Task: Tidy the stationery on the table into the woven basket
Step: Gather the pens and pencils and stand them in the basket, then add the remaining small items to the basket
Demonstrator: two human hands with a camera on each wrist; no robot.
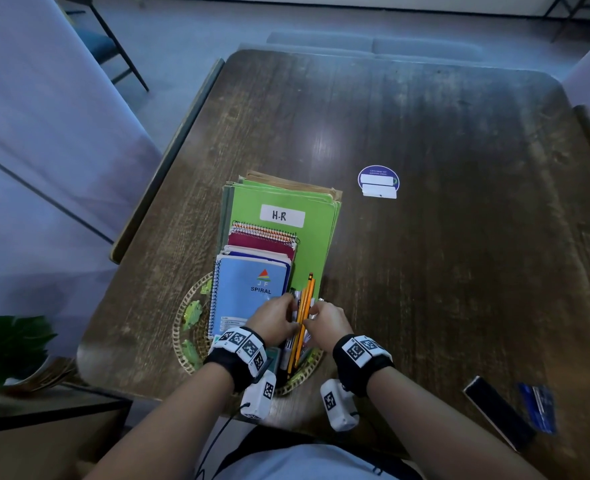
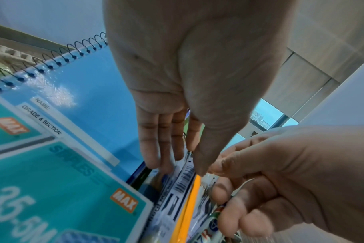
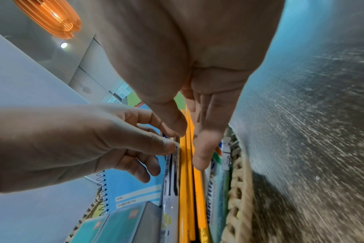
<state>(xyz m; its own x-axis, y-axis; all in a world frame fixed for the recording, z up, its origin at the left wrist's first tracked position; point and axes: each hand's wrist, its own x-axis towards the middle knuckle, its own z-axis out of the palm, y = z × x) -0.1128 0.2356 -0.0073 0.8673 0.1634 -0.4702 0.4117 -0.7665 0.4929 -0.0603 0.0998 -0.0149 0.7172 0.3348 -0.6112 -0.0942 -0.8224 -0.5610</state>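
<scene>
Over the near edge of the wooden table (image 1: 425, 140) I have both hands down in the woven basket (image 1: 182, 317), which sits right in front of me and already carries most of the stationery. My left hand (image 1: 273, 319) is on the left side of a bundle of yellow pencils (image 1: 304, 317), its thumb and forefinger pinching a white marker with a barcode (image 2: 184, 179) that lies against them, while its other fingers (image 2: 156, 144) stretch out straight over the blue spiral notebook (image 1: 248, 292). My right hand (image 1: 326, 323) flanks the pencils from the other side; in the right wrist view its thumb tip presses onto the pencil shafts and its fingers lie nearly straight along them, touching, though I cannot tell whether they actually close around anything. To the right of the pencils, more pens with printed barrels (image 3: 217, 174) lie against the basket's wall. Under the blue notebook lie a maroon spiral notebook (image 1: 262, 244) and green folders (image 1: 316, 237) labelled H-R, which stick out well past the far rim onto the table. Teal boxes of staples (image 2: 58, 189) rest on the blue notebook's near end. Well apart on the table I see a round purple sticker (image 1: 378, 181) and, near my right elbow, a dark flat case (image 1: 498, 410) beside a blue packet (image 1: 537, 407).
</scene>
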